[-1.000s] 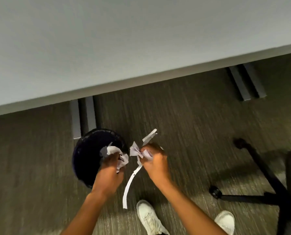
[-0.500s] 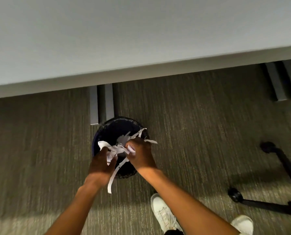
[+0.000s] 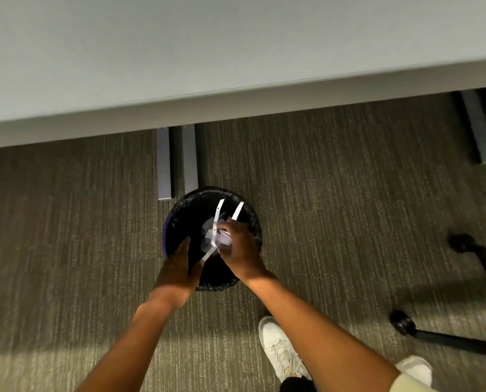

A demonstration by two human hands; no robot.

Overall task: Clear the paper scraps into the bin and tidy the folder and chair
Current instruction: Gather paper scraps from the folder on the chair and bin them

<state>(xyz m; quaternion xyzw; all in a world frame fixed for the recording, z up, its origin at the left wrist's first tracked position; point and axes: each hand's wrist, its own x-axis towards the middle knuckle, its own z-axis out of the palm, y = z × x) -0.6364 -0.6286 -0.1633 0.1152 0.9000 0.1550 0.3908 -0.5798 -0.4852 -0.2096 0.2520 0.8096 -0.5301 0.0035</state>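
both hands over the bin (image 3: 179,210) on the carpet; right hand (image 3: 240,251) pinching a wad of scraps (image 3: 215,236); left hand (image 3: 179,268) flat, fingers spread, holding nothing; chair (image 3: 479,267) legs off right

White paper scraps (image 3: 217,236), crumpled bits and long thin strips, hang bunched over the mouth of the round black bin (image 3: 179,213) standing upright on the carpet near the chair base (image 3: 462,339).
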